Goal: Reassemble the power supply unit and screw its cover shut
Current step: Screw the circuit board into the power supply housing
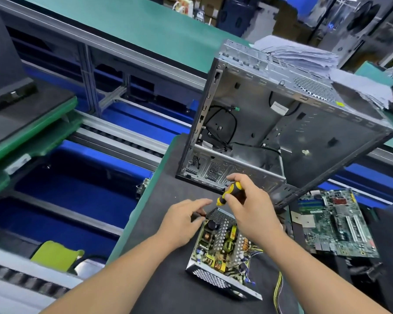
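The power supply unit (222, 252) lies open on the black mat, its circuit board with coils and capacitors showing inside the metal shell. My right hand (247, 207) grips a yellow-and-black screwdriver (228, 193) held tip-down over the unit's far corner. My left hand (184, 219) is at that same corner, its fingers pinching something small and dark with a red spot; I cannot tell what it is. The screwdriver's tip is hidden behind my hands. No separate cover is in view.
An empty computer case (270, 123) stands open just behind the unit. A green motherboard (336, 225) lies to the right. Yellow and black cables (278, 288) trail from the unit. The mat's green edge (143, 205) drops to a conveyor on the left.
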